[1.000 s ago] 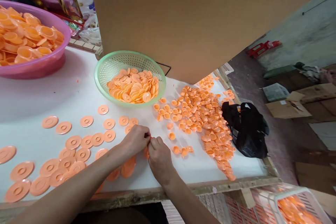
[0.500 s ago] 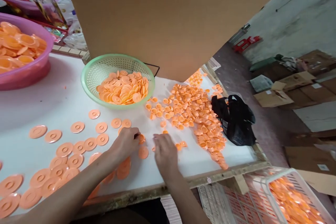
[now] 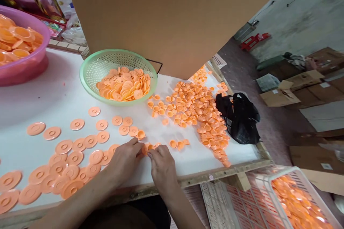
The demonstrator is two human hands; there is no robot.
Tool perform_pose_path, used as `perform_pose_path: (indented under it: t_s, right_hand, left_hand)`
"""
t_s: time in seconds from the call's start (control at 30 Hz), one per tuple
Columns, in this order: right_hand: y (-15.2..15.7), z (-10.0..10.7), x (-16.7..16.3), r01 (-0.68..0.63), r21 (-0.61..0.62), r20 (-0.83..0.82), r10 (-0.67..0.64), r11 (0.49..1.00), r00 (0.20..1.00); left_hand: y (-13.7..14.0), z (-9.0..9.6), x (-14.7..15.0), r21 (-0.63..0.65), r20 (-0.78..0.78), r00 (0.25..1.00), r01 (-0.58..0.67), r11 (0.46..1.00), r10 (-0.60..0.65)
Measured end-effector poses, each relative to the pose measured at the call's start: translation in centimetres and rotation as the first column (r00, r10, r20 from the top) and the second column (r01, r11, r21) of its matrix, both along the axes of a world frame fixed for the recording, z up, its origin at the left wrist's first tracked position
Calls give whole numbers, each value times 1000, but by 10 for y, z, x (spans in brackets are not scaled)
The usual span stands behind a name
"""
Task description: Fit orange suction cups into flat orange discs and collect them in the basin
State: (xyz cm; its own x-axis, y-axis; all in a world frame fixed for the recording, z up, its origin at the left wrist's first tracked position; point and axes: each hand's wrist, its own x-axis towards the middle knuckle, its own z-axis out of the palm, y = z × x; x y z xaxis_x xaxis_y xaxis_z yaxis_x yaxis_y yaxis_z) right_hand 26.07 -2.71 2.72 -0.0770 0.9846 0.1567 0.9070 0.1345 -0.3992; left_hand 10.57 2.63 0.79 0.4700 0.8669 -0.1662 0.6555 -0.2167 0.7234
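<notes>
Two bare hands meet close to the near edge of a white worktop (image 3: 67,96), the left hand (image 3: 126,159) palm down and the right hand (image 3: 163,164) facing it, both with fingers bent. Each grip is closed, pinching at a small orange piece (image 3: 146,147) between the two sets of fingertips, which partly hide its shape. Just beyond the left hand, an orange cup (image 3: 140,134) sits beside a few flat orange saucers (image 3: 124,130), and many more saucers, each with a raised ring, lie spread to the left, some overlapping. Right of the hands there is a small cluster of cups (image 3: 178,144), and farther on a wide heap of cups (image 3: 200,103) runs up to a black bag (image 3: 243,123). A green basket (image 3: 118,103) half full of saucers stands behind, in front of a large cardboard box (image 3: 166,25); a pink basin (image 3: 24,73) of larger orange pieces stands at far left, and a white crate (image 3: 268,189) holding orange pieces is below the worktop's right end
</notes>
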Motion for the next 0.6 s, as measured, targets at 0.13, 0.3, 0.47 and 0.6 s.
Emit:
perform_pose_path:
  t_s: [0.13,0.3,0.47,0.6]
  right_hand:
    - [-3,-15,-9,-22,25,91,19,999,996]
    - [1,-15,-10,-82,61,136,73,995,988]
    - [0,-16,-10,-86,84,153,73,993,986]
    - [2,-23,-13,-100,158,171,73,982,983]
  left_hand:
    - [1,-5,0,8,39,999,21,1000,-22]
    - [8,-7,2,-117,234,971,-22,993,49]
    - [15,-4,17,-266,248,949,-125,956,194]
    - [14,-8,20,-290,253,945,-132,948,209]
